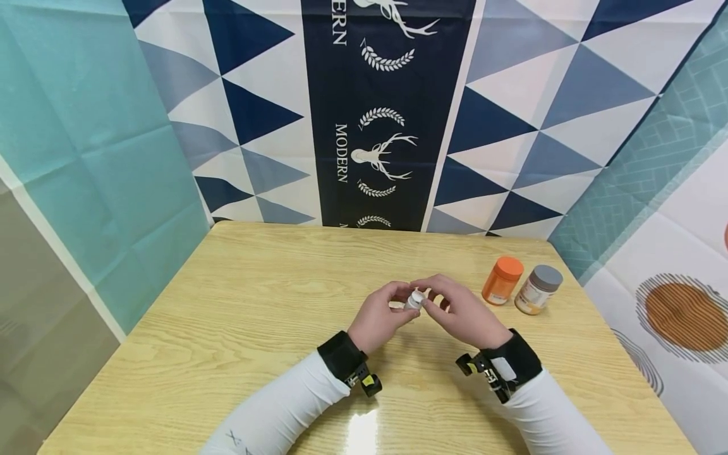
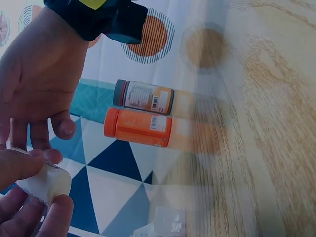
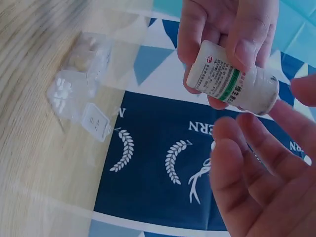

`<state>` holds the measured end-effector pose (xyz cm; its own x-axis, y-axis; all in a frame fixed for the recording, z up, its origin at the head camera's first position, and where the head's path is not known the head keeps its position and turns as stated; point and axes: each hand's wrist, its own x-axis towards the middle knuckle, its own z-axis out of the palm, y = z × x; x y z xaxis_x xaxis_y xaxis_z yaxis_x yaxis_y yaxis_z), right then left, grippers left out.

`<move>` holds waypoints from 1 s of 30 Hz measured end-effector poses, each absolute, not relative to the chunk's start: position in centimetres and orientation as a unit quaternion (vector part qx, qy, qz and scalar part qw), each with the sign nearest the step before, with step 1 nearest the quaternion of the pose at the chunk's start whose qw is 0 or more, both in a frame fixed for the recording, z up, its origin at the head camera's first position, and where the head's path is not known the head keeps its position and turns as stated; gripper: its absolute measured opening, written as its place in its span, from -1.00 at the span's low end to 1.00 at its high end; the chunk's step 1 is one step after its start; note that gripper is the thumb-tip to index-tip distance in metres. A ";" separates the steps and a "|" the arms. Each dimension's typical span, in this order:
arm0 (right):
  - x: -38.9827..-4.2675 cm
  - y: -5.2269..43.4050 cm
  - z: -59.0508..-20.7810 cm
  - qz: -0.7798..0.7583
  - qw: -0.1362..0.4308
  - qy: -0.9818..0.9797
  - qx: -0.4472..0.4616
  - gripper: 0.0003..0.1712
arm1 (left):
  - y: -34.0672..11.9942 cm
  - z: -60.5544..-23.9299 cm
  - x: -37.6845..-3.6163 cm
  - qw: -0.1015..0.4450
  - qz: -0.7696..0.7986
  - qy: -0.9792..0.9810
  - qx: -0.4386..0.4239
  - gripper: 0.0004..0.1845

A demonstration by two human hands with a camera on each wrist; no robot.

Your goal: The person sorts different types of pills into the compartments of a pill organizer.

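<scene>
Over the middle of the table, my left hand (image 1: 378, 316) grips a small white pill bottle (image 3: 222, 76) with a green-striped printed label, thumb across its side. The bottle is tilted, its white cap (image 3: 266, 94) toward my right hand (image 1: 457, 309). In the right wrist view the right hand's fingers (image 3: 232, 163) are spread loosely around the cap end, with the thumb apart from it. From the left wrist view, the base of the bottle (image 2: 49, 182) shows between the left hand's fingers, and the cap end is hidden.
An orange bottle (image 1: 503, 280) and a grey-lidded bottle (image 1: 538, 290) stand together at the table's right rear. A clear plastic box (image 3: 79, 79) with a raised lid (image 3: 95, 121) appears in the right wrist view. Patterned cloth (image 1: 370, 114) hangs behind the wooden table (image 1: 227, 316).
</scene>
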<state>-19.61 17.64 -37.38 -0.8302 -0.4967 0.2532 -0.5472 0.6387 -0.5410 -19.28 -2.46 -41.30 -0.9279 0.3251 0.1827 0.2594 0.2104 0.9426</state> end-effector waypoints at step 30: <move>-19.9 17.9 -38.0 0.323 0.048 -0.893 0.310 -0.68 | -2.4 -41.2 -19.1 0.045 0.640 0.745 0.183 -0.52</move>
